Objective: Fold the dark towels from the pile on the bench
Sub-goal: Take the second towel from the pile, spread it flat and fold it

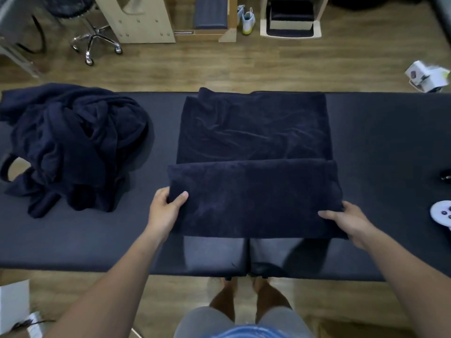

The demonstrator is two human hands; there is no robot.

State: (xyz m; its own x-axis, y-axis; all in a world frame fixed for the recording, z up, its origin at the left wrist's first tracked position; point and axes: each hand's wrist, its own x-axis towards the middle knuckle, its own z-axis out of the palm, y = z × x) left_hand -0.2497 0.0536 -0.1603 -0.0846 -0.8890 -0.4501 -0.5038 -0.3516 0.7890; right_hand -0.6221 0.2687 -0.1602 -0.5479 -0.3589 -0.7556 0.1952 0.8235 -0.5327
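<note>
Standing in grey shorts (195,323) with bare feet (229,296) just under near edge of bench (390,142), square to the work. Gripping left side of raised flap of towel (253,198) with left hand (166,206), thumb on top, fingers curled underneath. Same on right side with right hand (351,222), thumb over cloth, fingers hidden below. Holding both sides at once, presumably to keep the fold edge straight and taut. Near part lifted clear of bench, shadow beneath; far part lying flat mid-bench, slightly wrinkled, reaching back edge. Likely mid-fold, bringing near part over toward far edge. Centred on bench, probably for room to spread. To left, well apart: pile (70,142) of dark towels, crumpled, not yet folded, within easy left reach for next pick. At far right on bench: white controller (441,212), apart from towel, out of fold path. Beyond bench on floor: stool (95,42), shoes (247,19), small box (427,75).
</note>
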